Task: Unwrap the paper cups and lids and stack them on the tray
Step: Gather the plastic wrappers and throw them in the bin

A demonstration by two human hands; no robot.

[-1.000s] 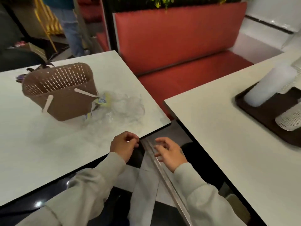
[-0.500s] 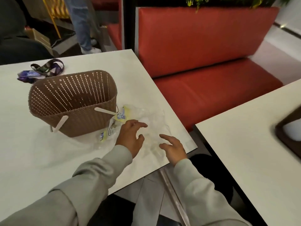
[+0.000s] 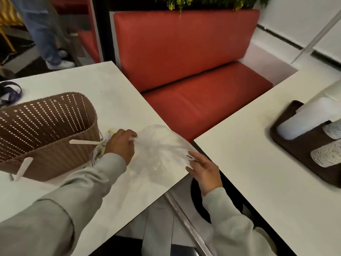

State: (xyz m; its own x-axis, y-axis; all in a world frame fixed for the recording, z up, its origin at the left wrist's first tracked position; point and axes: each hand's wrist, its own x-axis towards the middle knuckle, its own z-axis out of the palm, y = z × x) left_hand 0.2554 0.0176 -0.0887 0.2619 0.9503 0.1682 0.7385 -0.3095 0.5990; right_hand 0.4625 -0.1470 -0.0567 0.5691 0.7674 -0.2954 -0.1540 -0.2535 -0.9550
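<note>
A crumpled clear plastic wrapper (image 3: 158,148) lies at the corner of the left white table (image 3: 118,100). My left hand (image 3: 120,145) pinches its left edge, beside a yellow-printed wrapper (image 3: 103,145). My right hand (image 3: 203,170) touches the wrapper's right edge at the table corner, fingers loosely spread. On the right table (image 3: 258,163) a dark brown tray (image 3: 295,152) carries a lying white stack of lids (image 3: 308,119) and patterned paper cup stacks (image 3: 326,156) on their sides.
A brown perforated basket (image 3: 46,130) stands on the left table close to my left arm. A lanyard (image 3: 10,91) lies behind it. A red bench (image 3: 193,74) runs behind both tables, with a gap between them. A person's legs (image 3: 46,32) stand at the far left.
Both hands moved from the gap below the tables up onto the plastic wrapper. The left hand now pinches it, the right reaches its right edge. The view swung right, showing the tray again.
</note>
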